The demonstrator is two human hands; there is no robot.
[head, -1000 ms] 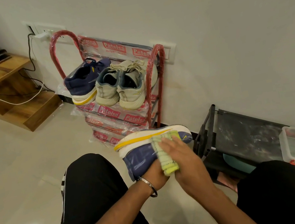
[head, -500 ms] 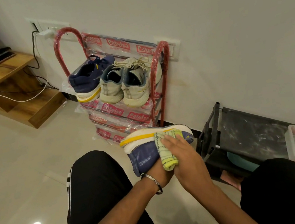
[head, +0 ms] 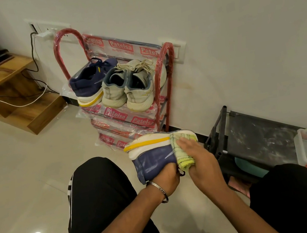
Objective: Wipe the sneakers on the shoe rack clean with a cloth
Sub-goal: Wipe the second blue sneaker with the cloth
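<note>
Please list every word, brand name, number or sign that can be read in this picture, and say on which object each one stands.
"Patelsa": printed many times in white on red labels on the plastic wrap of the red shoe rack, on its back panel and its shelf fronts.
Small line under "Patelsa" on the back panel: too blurred to read.
Fine print on the side of the held blue sneaker: too small to read.
Engraving on the bracelet at the wrist: not readable.
No other text shows.

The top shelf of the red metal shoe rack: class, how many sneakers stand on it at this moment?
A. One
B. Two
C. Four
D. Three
D: on the top shelf of the red metal shoe rack stand one navy sneaker with a yellow-striped sole and two pale beige sneakers, while the navy sneaker held in the hands is off the rack.
</note>
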